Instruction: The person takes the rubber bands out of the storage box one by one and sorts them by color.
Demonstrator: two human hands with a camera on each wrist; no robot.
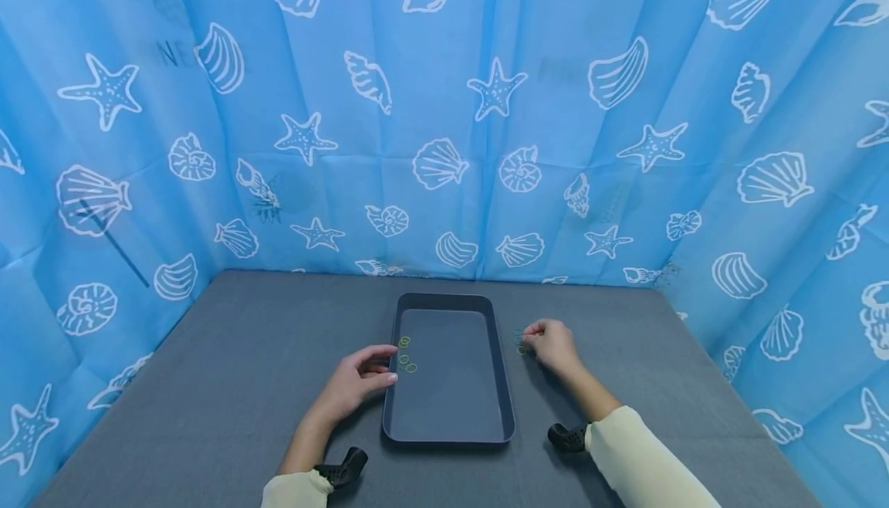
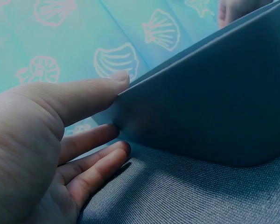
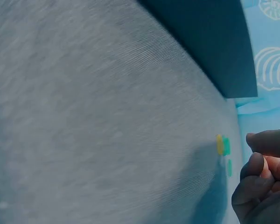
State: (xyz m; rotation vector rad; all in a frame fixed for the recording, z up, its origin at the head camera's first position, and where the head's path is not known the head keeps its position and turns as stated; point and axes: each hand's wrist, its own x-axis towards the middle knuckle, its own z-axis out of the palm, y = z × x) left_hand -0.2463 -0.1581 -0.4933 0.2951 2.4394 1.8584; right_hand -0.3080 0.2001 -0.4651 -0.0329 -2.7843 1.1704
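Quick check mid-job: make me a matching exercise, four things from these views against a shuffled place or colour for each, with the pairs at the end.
1. left hand
2. tray
3. curtain
4. teal-green rings

A. blue with white shells and starfish
B. on the cloth, near the right hand
C. at the tray's left side
D. dark grey

Pairs: 1-C, 2-D, 3-A, 4-B

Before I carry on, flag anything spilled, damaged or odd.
Nothing looks spilled or damaged around the tray and the yellow-green rings in it. One oddity: a dark slanting streak at the left of the curtain, unlike its white shell drawings; I cannot tell if it's a stain or print.
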